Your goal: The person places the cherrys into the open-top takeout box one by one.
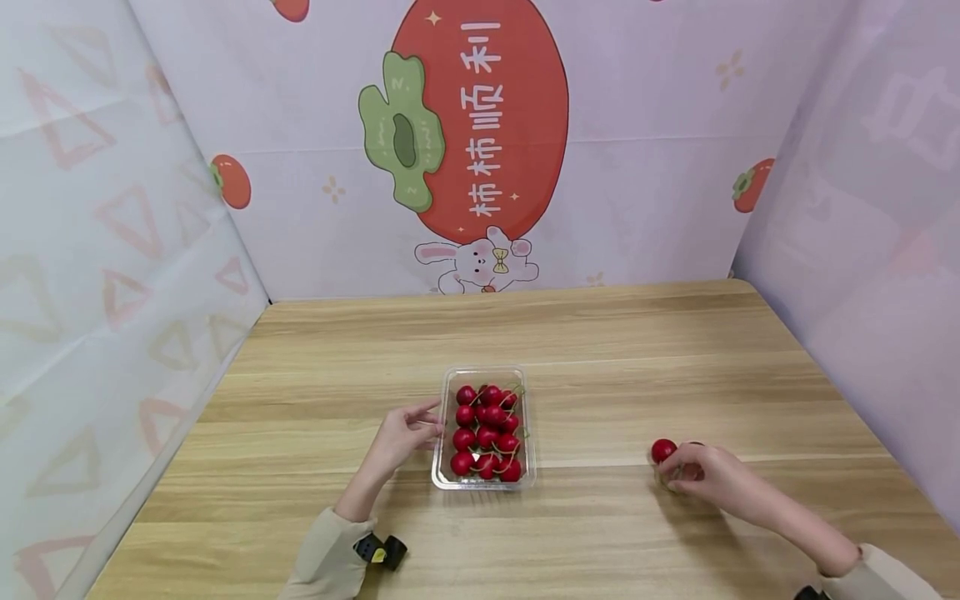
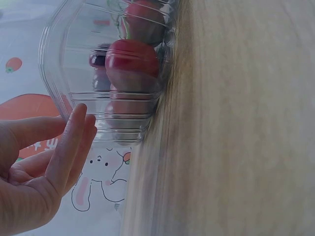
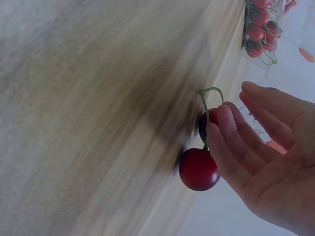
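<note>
A clear plastic box [image 1: 487, 370] of several red cherries [image 1: 486, 433] sits at the middle of the wooden table [image 1: 600, 350]. My left hand [image 1: 408, 429] is at its left side, fingers straight, fingertips [image 2: 78, 115] touching the box wall [image 2: 64, 59]. Far to the right, my right hand [image 1: 705, 471] rests on the table beside a pair of red cherries [image 1: 663, 450] joined by a green stem. In the right wrist view the fingers [image 3: 221, 132] lie loosely bent against the stem and the cherries [image 3: 199, 168], palm showing. The box [image 3: 261, 29] is far off in that view.
Pale printed backdrop panels wall the table on the left, back and right. A small black wrist device [image 1: 382, 552] sits on the left sleeve. Bare wood stretches between the box and my right hand.
</note>
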The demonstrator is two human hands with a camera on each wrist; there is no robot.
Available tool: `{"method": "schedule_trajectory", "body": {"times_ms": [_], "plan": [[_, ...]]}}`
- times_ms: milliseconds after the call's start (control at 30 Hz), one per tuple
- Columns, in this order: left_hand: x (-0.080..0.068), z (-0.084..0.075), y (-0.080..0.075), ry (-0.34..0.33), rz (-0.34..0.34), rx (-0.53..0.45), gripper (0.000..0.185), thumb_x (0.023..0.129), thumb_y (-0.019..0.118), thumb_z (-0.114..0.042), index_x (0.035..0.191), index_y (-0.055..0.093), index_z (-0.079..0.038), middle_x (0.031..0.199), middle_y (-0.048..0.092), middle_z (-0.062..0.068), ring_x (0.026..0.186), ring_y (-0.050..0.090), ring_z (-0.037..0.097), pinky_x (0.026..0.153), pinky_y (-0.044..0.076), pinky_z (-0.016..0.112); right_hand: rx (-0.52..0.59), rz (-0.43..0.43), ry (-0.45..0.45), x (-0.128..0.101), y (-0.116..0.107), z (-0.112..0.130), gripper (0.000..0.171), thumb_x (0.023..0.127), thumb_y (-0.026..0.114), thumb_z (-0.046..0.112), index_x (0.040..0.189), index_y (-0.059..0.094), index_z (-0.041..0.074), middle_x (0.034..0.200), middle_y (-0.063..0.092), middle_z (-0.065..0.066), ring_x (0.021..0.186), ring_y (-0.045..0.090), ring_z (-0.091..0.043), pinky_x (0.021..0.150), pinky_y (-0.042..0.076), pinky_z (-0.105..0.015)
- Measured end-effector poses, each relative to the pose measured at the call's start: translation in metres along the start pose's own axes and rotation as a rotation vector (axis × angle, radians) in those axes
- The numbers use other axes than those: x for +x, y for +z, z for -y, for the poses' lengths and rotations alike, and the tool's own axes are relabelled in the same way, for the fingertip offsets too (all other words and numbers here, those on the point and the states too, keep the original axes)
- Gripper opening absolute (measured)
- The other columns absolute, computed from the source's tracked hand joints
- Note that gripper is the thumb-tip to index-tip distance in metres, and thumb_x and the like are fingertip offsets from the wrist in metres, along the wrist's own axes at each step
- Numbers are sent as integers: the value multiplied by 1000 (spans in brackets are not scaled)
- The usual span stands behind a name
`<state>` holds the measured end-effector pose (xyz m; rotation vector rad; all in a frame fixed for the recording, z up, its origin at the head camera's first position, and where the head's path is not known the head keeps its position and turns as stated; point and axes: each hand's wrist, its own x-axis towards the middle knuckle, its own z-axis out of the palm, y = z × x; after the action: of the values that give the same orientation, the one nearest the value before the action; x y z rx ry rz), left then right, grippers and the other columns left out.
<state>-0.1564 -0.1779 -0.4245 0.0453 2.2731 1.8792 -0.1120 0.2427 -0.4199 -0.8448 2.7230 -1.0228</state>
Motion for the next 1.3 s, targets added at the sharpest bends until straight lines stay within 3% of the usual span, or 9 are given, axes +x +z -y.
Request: {"method": "schedule_trajectory", "body": {"times_ms": [200, 467, 767, 1300], "plan": [[1, 1, 0, 0, 4, -7, 45, 78, 54, 10, 122, 45, 12, 97, 58, 29, 79, 63, 34, 68, 58, 36, -1, -13, -21, -2, 1, -5, 14, 71, 68, 4, 85, 64, 5, 77, 58, 8, 66, 46, 5, 49, 45, -17], [0, 0, 0, 0, 4, 1, 45, 78, 54, 10, 122, 45, 11, 97, 58, 28, 80, 63, 34, 68, 58, 36, 6, -1, 27, -4, 5, -7, 16, 72, 69, 5, 87, 63, 6, 79, 55, 7, 67, 45, 4, 51, 45, -17], [0, 0, 0, -2, 10, -6, 45, 79, 54, 10, 122, 44, 11, 97, 58, 28, 81, 62, 35, 67, 58, 34, 8, -32, -45, -4, 11, -13, 17, 68, 70, -1, 83, 64, 4, 75, 58, 5, 66, 46, 5, 48, 44, -15], [0, -1, 0, 1, 11, -8, 45, 78, 53, 11, 123, 44, 11, 98, 58, 29, 82, 62, 36, 68, 58, 35, -12, -42, 10, -1, 17, -17, 20, 64, 69, -7, 80, 65, 4, 74, 59, 4, 65, 48, 2, 50, 46, -16]]}}
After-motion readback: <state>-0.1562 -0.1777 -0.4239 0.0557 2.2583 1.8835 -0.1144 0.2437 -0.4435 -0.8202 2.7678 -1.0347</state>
